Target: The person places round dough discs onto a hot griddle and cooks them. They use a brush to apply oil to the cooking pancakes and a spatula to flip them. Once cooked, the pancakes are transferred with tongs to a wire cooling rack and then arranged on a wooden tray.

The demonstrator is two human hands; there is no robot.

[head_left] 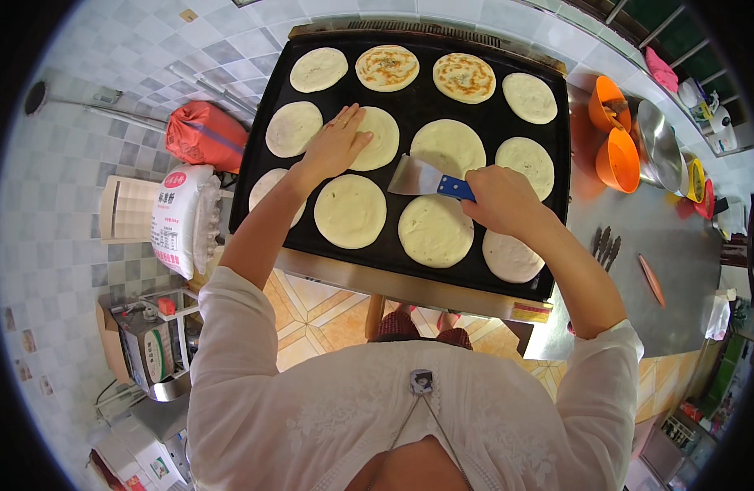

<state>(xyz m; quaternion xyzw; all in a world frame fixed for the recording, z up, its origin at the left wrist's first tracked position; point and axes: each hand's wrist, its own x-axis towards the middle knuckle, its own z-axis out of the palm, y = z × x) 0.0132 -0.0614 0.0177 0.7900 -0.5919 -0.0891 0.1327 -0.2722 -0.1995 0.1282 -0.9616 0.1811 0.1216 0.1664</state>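
Observation:
Several round flatbreads lie in rows on a black griddle (311,254). Most are pale; two in the far row, a browned flatbread (388,68) and another browned flatbread (464,78), show golden patches. My left hand (336,145) lies palm down, fingers stretched out, over the left edge of a pale flatbread (379,139) in the second row. In my right hand (501,196) is a scraper (416,176) with a wide metal blade and a blue handle. Its blade lies between a middle flatbread (447,147) and a near flatbread (436,231).
Right of the griddle, a steel counter (623,286) holds orange bowls (618,160), a metal basin (657,135), dark utensils (606,248) and a slim rolling pin (651,281). At the left stand a red bag (203,136) and a white sack (177,219). The griddle's front edge (410,290) is close to my body.

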